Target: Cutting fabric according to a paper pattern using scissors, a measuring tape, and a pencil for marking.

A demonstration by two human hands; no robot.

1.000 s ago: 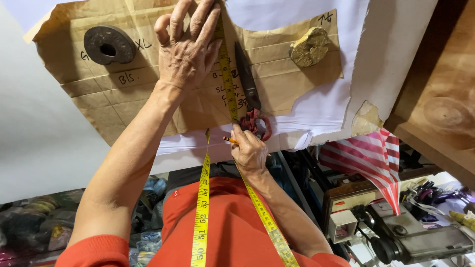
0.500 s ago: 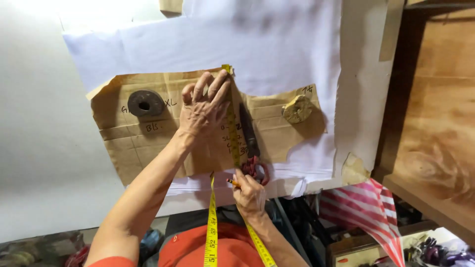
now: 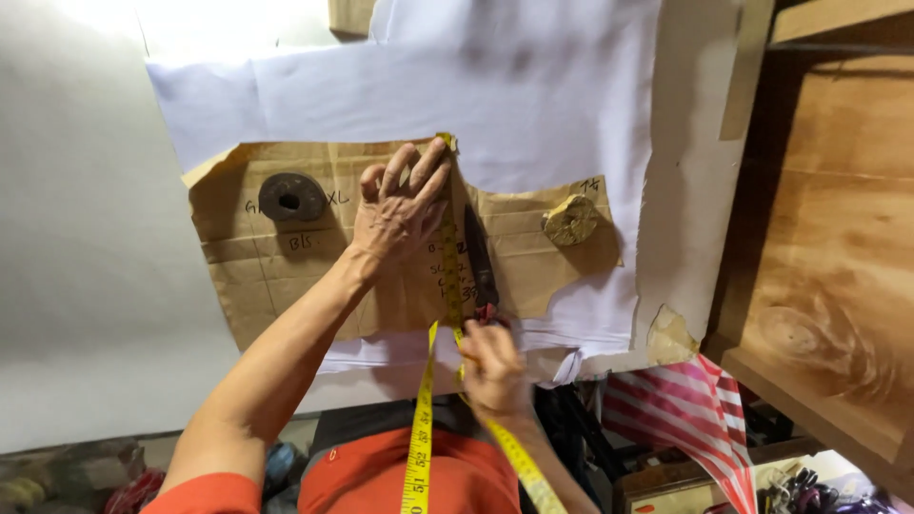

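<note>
Head view: my left hand (image 3: 400, 214) presses the yellow tape measure (image 3: 449, 257) flat against the brown paper pattern (image 3: 267, 276), fingers spread. My right hand (image 3: 490, 366) pinches the tape's lower end; a slack pull could skew the measurement.

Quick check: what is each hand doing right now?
Left hand: open, pressing the tape measure flat on the brown paper pattern.
Right hand: closed, pinching the tape measure at the pattern's lower edge.

Nothing before me on the cutting table is a package, sign or screen. The nearest thing to a label is the dark handwritten marking on the brown paper pattern (image 3: 314, 257), spread flat over white fabric (image 3: 533, 95): short marks near its left half, a column at centre, one at the upper right corner.
</note>
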